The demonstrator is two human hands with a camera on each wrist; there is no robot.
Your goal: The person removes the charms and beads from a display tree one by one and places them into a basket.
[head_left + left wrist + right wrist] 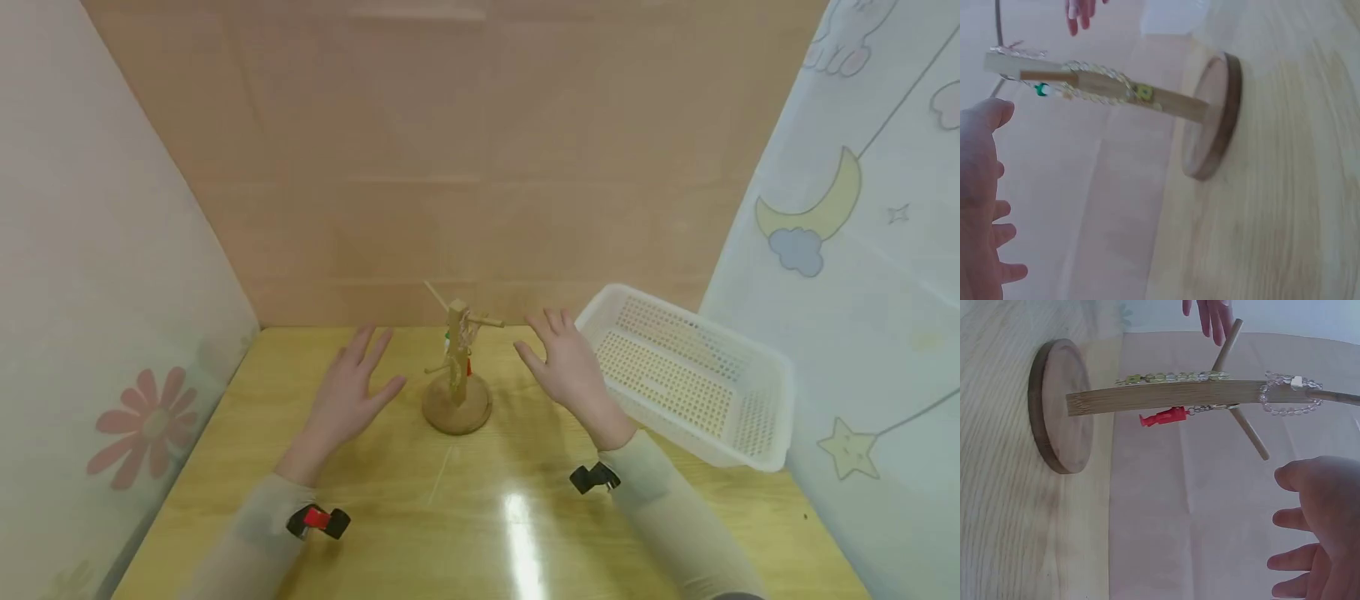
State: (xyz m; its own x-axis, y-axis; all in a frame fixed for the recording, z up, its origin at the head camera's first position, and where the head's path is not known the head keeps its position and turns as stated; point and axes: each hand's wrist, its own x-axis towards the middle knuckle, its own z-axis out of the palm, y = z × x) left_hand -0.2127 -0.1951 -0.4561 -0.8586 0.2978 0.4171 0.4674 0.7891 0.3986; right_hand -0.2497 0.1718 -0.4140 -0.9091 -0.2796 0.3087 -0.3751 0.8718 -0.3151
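A small wooden stand point(458, 354) with a round base point(471, 413) and several side pegs stands upright on the table. Beaded bracelets point(1175, 377) hang on it, one of them a clear-bead bracelet point(1291, 412) near the top. A red charm point(1164, 417) dangles from a short chain, and a green bead piece point(1041, 89) shows in the left wrist view. My left hand point(348, 396) hovers left of the stand, fingers spread, touching nothing. To the right of the stand my right hand point(568, 367) is likewise spread and holds nothing.
A white perforated plastic basket point(776, 417) sits at the right, just beyond my right forearm. Brown paper point(480, 167) covers the back wall. Patterned side walls point(135, 275) close in the wooden table point(420, 533) on both sides.
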